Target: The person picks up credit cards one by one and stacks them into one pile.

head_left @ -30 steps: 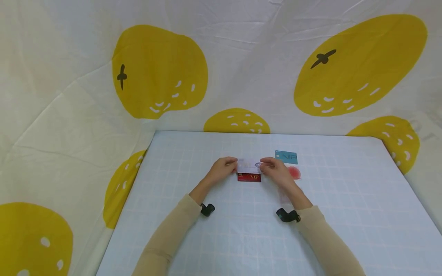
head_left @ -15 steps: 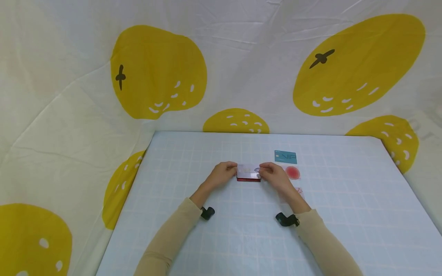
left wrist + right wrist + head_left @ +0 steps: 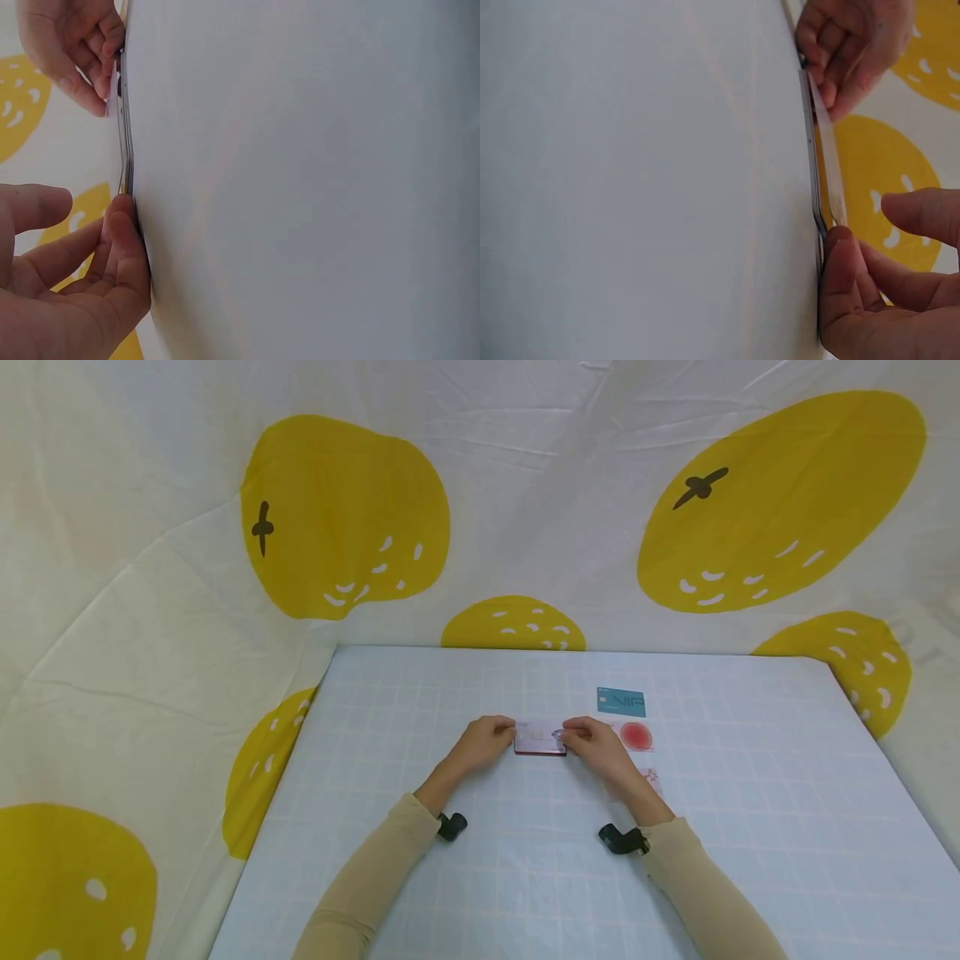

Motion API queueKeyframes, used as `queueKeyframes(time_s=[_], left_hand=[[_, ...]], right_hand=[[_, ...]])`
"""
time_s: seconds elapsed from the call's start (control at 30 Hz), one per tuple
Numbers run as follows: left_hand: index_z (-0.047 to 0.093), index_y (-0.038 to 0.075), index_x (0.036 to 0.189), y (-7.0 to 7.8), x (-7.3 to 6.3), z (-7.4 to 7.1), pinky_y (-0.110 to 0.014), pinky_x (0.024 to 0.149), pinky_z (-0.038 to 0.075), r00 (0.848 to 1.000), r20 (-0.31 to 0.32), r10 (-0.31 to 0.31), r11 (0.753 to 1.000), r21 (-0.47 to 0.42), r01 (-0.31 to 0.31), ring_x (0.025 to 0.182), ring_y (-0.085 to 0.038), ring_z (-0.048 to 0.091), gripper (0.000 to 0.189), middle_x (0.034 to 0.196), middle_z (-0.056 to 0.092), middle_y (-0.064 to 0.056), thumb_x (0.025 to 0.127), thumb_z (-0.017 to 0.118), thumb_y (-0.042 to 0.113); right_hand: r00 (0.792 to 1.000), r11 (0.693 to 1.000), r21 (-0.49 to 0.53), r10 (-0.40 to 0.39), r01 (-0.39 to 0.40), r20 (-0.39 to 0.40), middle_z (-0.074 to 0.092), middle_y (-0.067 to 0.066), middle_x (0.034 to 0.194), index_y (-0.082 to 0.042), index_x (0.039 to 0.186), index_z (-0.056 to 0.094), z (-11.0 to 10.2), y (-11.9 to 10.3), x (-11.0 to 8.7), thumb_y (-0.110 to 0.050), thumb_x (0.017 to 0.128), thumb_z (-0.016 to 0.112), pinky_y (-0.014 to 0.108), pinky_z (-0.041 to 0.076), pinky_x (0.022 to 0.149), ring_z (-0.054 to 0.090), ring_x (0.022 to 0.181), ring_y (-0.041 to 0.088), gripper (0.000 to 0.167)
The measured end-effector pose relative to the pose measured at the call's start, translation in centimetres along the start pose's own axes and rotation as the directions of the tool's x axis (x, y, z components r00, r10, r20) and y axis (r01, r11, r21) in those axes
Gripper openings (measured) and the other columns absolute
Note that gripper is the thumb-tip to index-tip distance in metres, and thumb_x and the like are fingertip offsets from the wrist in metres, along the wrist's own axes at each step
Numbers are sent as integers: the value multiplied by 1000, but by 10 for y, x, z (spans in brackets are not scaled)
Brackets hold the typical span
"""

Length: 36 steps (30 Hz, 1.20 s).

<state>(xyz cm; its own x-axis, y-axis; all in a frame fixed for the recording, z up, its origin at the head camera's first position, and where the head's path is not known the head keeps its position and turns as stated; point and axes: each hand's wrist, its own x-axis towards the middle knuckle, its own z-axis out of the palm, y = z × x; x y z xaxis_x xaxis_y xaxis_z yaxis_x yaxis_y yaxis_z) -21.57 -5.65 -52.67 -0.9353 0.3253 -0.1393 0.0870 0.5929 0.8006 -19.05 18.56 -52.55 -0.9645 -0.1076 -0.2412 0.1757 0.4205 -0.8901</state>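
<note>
A pale, whitish-lilac card (image 3: 536,737) lies over a stack of cards; a thin dark-red edge shows along its near side. My left hand (image 3: 483,743) pinches the pale card's left end, its fingertips low against the table. At the opposite end my right hand (image 3: 596,743) pinches the same card. The right wrist view shows the pale card (image 3: 831,154) slightly tilted, with a narrow gap above the stack's edge (image 3: 811,157). In the left wrist view the stack (image 3: 126,135) appears edge-on between both hands.
Right of the hands lie a teal card (image 3: 621,702), a card with a red disc (image 3: 637,736) and a pinkish patterned card (image 3: 652,779), partly behind the right forearm. A pale checked cloth (image 3: 480,893) covers the table. Behind hangs a fruit-print sheet (image 3: 525,510).
Both hands have brought the pale card toward the person and down over the red VIP card, now covered except for a thin near edge. In the last half second they have barely moved.
</note>
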Motion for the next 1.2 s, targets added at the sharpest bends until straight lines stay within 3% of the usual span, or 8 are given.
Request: queueKeyframes(time_s=[0.27,0.5,1.2], left_hand=[[67,2,127,0,1,2,-41,101,46,1000,0,4,999,33,-4,122,-25,59,35,126,67,-10,102,54,23],[68,1,126,3,-1,3,-41,98,48,1000,-4,3,999,44,-2,118,-24,61,35,123,68,-9,102,55,23],[68,2,126,3,-2,1,-39,95,50,1000,9,17,998,55,-18,112,-22,63,34,120,68,-9,103,55,24]], right_hand=[[1000,998,-62,-6,6,-6,66,12,114,-4,129,61,0,-1,-2,-27,100,63,33,54,87,60,97,26,37],[1000,999,-53,-13,12,-19,66,11,111,-3,127,62,1,3,0,-27,100,64,29,54,82,60,94,26,36],[1000,996,-86,-23,21,-21,64,11,111,-4,127,62,2,3,-2,-23,99,65,33,54,85,59,95,27,34]])
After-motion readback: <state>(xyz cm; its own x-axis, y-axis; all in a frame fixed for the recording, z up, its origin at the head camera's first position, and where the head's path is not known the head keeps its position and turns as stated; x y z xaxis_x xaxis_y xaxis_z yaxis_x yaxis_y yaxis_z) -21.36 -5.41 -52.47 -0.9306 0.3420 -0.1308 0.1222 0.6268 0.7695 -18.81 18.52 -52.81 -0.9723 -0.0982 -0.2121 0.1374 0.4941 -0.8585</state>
